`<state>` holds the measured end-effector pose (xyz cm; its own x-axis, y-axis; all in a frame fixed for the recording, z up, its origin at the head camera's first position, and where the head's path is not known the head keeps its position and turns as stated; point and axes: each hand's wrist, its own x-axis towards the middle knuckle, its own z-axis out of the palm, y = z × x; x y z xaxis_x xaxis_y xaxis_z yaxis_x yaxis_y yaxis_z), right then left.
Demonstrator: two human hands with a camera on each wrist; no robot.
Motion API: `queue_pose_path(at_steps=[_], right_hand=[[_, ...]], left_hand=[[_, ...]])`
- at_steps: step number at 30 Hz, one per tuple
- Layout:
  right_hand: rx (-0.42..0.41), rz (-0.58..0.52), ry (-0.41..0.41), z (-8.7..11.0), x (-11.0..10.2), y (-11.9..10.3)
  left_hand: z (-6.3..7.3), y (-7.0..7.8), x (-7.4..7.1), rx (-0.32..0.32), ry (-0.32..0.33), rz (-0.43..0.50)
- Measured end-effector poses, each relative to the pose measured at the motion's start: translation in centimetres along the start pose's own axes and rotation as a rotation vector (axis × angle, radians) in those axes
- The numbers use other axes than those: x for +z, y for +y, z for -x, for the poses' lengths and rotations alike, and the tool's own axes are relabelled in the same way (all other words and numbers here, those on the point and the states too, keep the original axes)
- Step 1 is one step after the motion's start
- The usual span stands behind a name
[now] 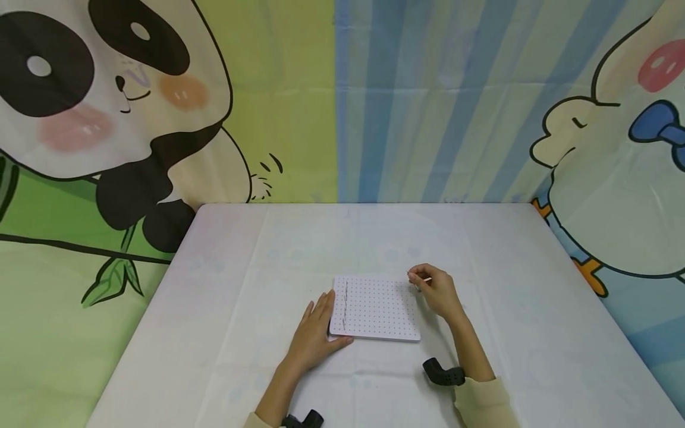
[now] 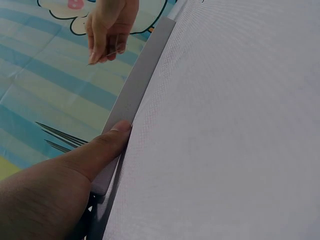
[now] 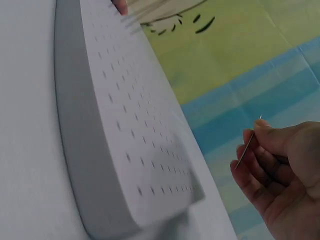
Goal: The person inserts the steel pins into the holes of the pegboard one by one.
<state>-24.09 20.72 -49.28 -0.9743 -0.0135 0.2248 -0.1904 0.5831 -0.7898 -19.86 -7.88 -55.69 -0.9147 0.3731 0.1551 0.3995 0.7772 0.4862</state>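
A white pegboard (image 1: 380,309) with rows of small holes lies on the table. Several thin metal pins (image 2: 62,137) stand in it near its left side. My left hand (image 1: 317,333) rests against the board's left edge with fairly straight fingers, its thumb (image 2: 107,142) lying along the front side. Above the far right corner of the board, my right hand (image 1: 436,290) pinches a thin metal pin (image 3: 247,147) between thumb and fingers. That pin is tilted and apart from the board.
The board lies on a white-covered table (image 1: 257,261). Behind it hangs a cartoon-printed cloth (image 1: 289,107) with a panda and stripes. Each wrist wears a black band mount, such as the right wrist mount (image 1: 443,373).
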Motion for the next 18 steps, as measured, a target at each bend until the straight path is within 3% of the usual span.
queue_pose_path(at_steps=[5,10,14,18], right_hand=[[0.009,-0.146,-0.034,-0.6,3.5,-2.4],[0.009,-0.249,0.006,-1.2,6.9,-3.4],[-0.060,-0.331,0.035,-1.6,9.3,-3.8],[-0.165,-0.350,0.008,-1.8,11.2,-3.8]], left_hand=[[0.0,-0.1,-0.2,-0.003,-0.001,-0.002],[0.0,-0.1,-0.2,0.007,-0.015,0.006],[0.1,-0.1,-0.2,0.006,-0.027,-0.006],[0.1,-0.2,-0.2,0.017,-0.017,-0.001]])
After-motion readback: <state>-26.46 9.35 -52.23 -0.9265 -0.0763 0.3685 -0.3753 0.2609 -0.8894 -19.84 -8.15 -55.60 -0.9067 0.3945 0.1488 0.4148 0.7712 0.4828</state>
